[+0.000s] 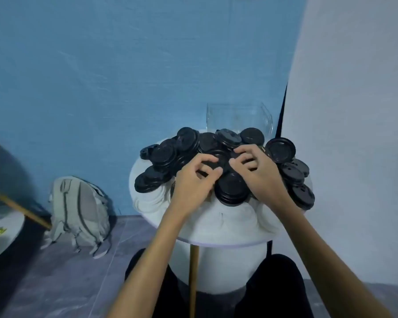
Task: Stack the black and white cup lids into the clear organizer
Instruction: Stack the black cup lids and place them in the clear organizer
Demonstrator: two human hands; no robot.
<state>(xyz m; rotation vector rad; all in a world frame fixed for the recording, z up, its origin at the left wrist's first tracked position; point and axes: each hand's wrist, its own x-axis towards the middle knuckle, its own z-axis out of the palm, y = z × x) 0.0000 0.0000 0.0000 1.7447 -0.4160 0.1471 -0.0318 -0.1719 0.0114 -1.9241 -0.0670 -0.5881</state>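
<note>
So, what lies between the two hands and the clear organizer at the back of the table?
In the head view, only piled black lids lie between the left hand, the right hand and the clear organizer; no bare table shows there.

There is only 1 view, from a wide-angle camera on the person's head. It looks forward and down, close above the round white counter (225, 230), with the blue wall (124, 76) behind and the floor (55, 283) below.
</note>
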